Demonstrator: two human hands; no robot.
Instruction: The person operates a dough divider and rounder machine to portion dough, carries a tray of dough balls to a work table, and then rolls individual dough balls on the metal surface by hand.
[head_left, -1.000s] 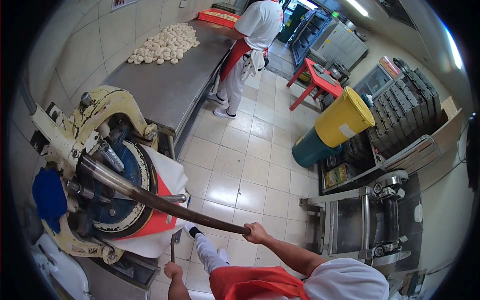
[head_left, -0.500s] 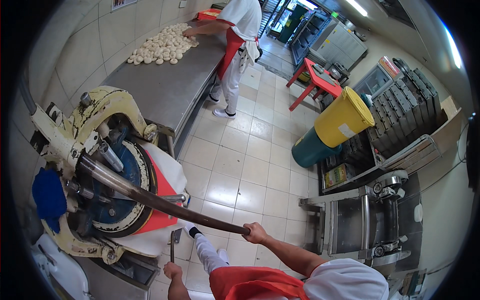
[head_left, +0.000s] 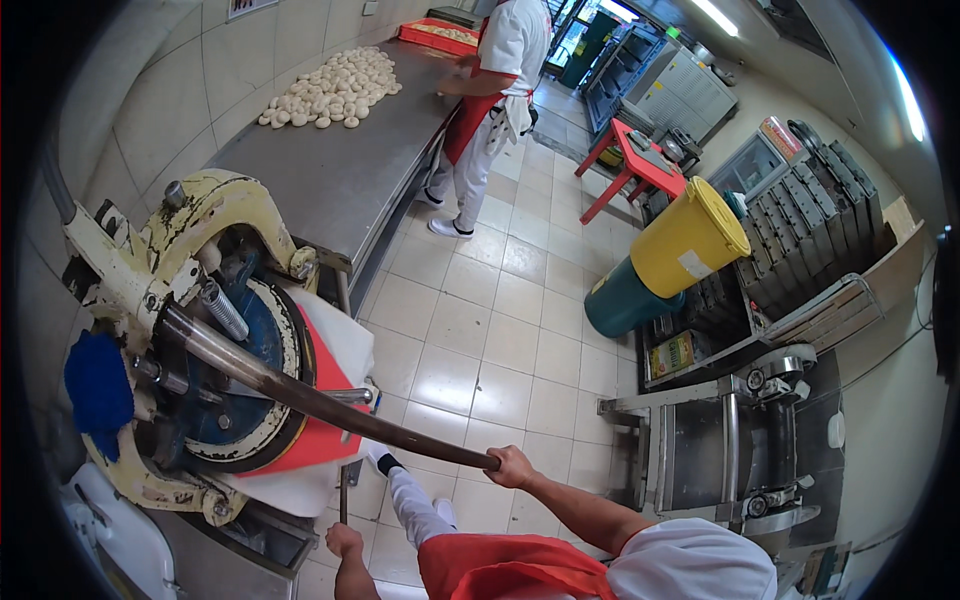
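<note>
My right hand (head_left: 510, 467) is wrapped round the end of a long, curved metal lever (head_left: 330, 405). That lever runs up and left to a cream-and-blue dough divider (head_left: 225, 390) with worn paint. Lower down, my left hand (head_left: 345, 541) is closed on a thin metal handle (head_left: 344, 495) beneath the machine's near edge. A red-and-white board (head_left: 335, 350) sticks out from under the divider's round head. The head hides the middle of the board, and whatever lies under it cannot be seen.
A steel table (head_left: 330, 180) carries many dough balls (head_left: 335, 88) and a red crate (head_left: 438, 36). A co-worker (head_left: 490, 100) stands beside it. Tiled floor (head_left: 480, 340) separates the divider from a yellow bin (head_left: 690, 235), a roller machine (head_left: 730, 440) and stacked pans (head_left: 810, 215). A blue cloth (head_left: 97, 390) hangs left.
The co-worker has drawn back from the dough balls and shifted right, uncovering more of the red crate. The thin handle's far end has shifted slightly. My right hand and the long lever look unchanged.
</note>
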